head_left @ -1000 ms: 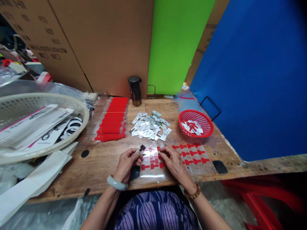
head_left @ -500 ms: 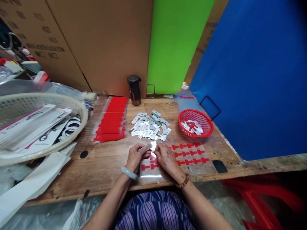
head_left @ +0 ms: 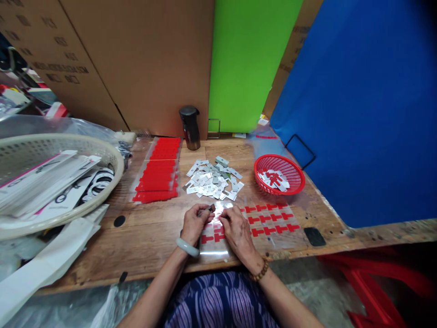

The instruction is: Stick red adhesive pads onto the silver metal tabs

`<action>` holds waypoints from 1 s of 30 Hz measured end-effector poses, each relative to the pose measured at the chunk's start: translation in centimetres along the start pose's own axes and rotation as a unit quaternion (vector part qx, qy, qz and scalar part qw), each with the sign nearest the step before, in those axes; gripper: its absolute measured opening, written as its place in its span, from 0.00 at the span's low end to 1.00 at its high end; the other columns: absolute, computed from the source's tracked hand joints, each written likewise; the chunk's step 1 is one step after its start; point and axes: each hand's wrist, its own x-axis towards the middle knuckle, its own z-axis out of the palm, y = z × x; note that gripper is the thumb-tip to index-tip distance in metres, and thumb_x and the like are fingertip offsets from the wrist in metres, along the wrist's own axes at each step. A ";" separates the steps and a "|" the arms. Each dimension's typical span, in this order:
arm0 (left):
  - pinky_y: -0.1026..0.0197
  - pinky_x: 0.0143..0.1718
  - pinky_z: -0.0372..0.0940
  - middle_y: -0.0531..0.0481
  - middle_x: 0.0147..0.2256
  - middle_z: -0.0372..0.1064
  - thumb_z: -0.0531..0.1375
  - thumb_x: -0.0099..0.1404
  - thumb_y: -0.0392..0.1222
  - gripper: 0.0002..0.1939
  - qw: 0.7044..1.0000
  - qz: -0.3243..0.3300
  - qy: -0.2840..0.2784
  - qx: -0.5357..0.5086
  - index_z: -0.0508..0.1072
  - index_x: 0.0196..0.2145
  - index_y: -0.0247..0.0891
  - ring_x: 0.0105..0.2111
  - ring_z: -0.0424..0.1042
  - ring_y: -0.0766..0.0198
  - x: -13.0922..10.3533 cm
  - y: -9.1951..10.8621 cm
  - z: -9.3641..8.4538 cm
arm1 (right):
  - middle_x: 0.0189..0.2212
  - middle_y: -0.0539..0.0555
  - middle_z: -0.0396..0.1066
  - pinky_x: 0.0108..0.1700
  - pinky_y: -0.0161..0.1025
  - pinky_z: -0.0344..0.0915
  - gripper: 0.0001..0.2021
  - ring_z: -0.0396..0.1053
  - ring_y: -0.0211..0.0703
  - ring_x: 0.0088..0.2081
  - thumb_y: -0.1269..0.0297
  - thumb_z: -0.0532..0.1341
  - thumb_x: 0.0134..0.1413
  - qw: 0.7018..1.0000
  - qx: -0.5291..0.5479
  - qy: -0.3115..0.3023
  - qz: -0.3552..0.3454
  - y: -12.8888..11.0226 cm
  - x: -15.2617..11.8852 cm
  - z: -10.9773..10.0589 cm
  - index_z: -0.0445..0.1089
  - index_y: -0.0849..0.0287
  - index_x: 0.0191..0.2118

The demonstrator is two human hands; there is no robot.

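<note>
My left hand (head_left: pixel 195 223) is closed on a small flat metal plate (head_left: pixel 212 208), which looks dark at this angle. Close beside it, the thumb and fingers of my right hand (head_left: pixel 236 226) are pinched together; whatever lies between them is too small to make out. Both hands are over a clear plastic sheet (head_left: pixel 215 253) bearing red T-shaped stickers (head_left: pixel 207 239). More rows of these stickers (head_left: pixel 273 217) extend to the right of my right hand. Just beyond my fingers lies a loose pile of silvery metal plates (head_left: pixel 214 180), several with holes or slots.
A red basket (head_left: pixel 297 175) at right holds plates with red pieces. Stacked red sticker sheets (head_left: pixel 159 168) lie at left, near a dark lidded bottle (head_left: pixel 190 127). A large pale basket (head_left: pixel 120 166) holds printed cards. A blue panel (head_left: pixel 362 114) borders the table's right side.
The metal plate in my left hand has turned, from pale and shiny to dark. My right hand remains pinched close to it; the view has shifted slightly.
</note>
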 end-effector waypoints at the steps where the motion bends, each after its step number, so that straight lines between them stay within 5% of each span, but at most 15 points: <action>1: 0.67 0.29 0.69 0.46 0.26 0.75 0.64 0.51 0.31 0.08 1.000 0.000 0.001 0.002 0.71 0.31 0.31 0.27 0.75 0.65 0.1 -0.1 0.0 | 0.31 0.53 0.62 0.37 0.37 0.59 0.06 0.62 0.42 0.33 0.75 0.54 0.53 1.000 -0.005 0.003 0.005 0.0 0.1 0.0 0.64 0.58 0.30; 13: 0.69 0.26 0.69 0.48 0.24 0.74 0.65 0.51 0.30 0.08 0.999 -0.033 0.024 -0.024 0.70 0.30 0.31 0.24 0.75 0.67 0.6 0.0 0.2 | 0.27 0.49 0.61 0.36 0.36 0.57 0.07 0.60 0.40 0.33 0.76 0.54 0.51 0.992 0.115 -0.032 -0.032 0.6 -0.6 -0.5 0.61 0.58 0.25; 20: 0.71 0.24 0.68 0.46 0.24 0.75 0.63 0.52 0.27 0.07 0.996 -0.071 0.024 -0.040 0.69 0.30 0.30 0.23 0.75 0.66 0.6 0.8 0.2 | 0.29 0.50 0.64 0.37 0.36 0.60 0.03 0.63 0.39 0.33 0.68 0.57 0.51 0.963 0.266 -0.042 0.021 1.3 -0.7 -1.3 0.63 0.58 0.28; 24: 0.68 0.28 0.70 0.42 0.27 0.75 0.61 0.53 0.25 0.08 0.992 -0.110 -0.016 -0.052 0.69 0.33 0.29 0.25 0.76 0.64 -0.7 1.7 0.2 | 0.26 0.48 0.64 0.34 0.35 0.61 0.04 0.63 0.37 0.30 0.66 0.59 0.49 0.947 0.313 -0.029 0.063 1.5 -0.8 -2.3 0.63 0.58 0.29; 30: 0.66 0.34 0.70 0.39 0.27 0.76 0.61 0.51 0.23 0.17 0.972 -0.182 -0.123 -0.082 0.68 0.40 0.28 0.29 0.77 0.61 -4.0 3.3 0.1 | 0.27 0.48 0.65 0.33 0.34 0.61 0.03 0.63 0.37 0.30 0.68 0.59 0.49 0.967 0.249 -0.022 0.053 0.5 -0.8 -4.4 0.63 0.58 0.28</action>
